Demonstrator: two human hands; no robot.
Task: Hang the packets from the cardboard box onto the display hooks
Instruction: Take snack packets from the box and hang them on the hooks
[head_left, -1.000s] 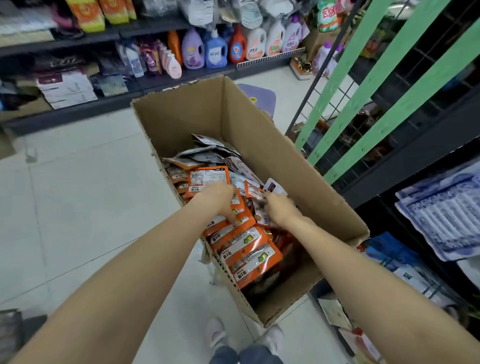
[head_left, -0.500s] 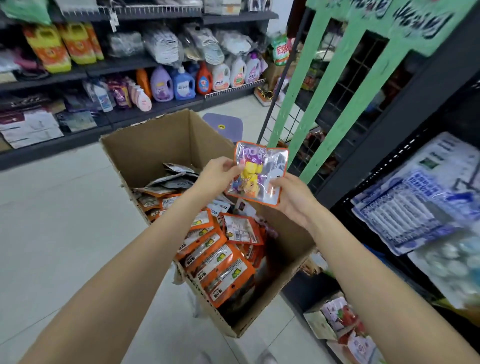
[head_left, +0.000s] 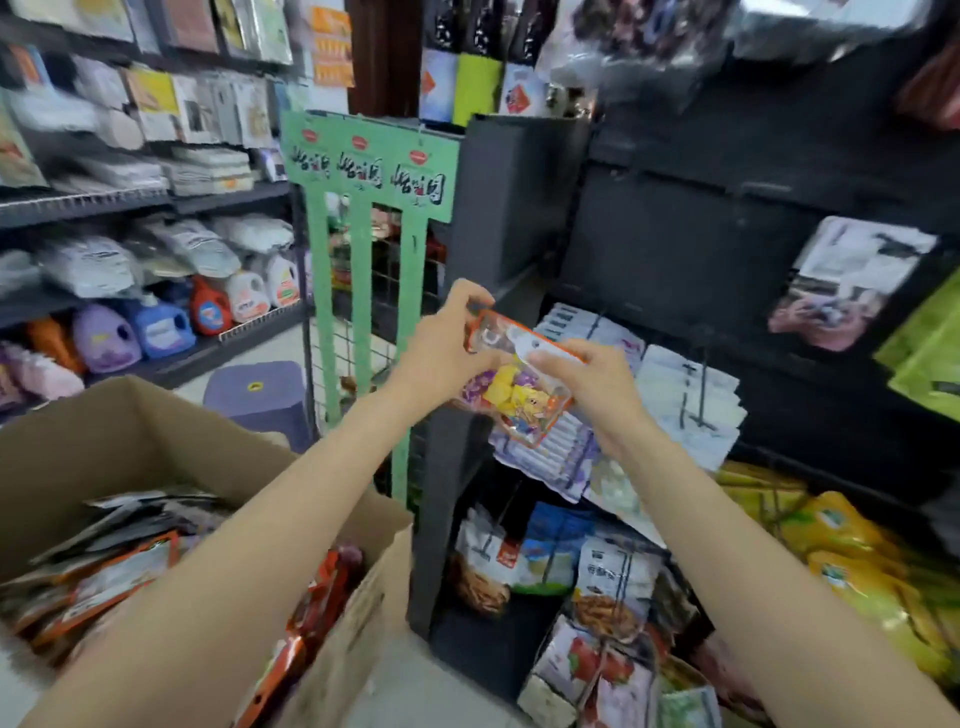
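A person's two bare arms reach forward inside a shop aisle. Both hands hold one orange-edged packet (head_left: 511, 382) with a clear front and bright yellow and purple contents. The left hand (head_left: 441, 343) pinches the packet's upper left corner between fingers and thumb. The right hand (head_left: 587, 371) grips the packet's top right edge, fingers curled over it. The packet is raised in the air in front of a dark display rack (head_left: 675, 249), just before the white and blue packs already hanging there on thin metal hooks (head_left: 696, 384). Whether the packet touches a hook cannot be told.

Below and to the left of the packet sits an open cardboard box (head_left: 104, 447), with many more orange packets (head_left: 114, 577) piled inside it. Directly left of the packet stands a green slatted sign stand (head_left: 363, 171). Beyond that, further left, shelves carry detergent bottles (head_left: 161, 327). A purple stool (head_left: 260, 395) stands on the floor just behind the box. The view is motion-blurred.
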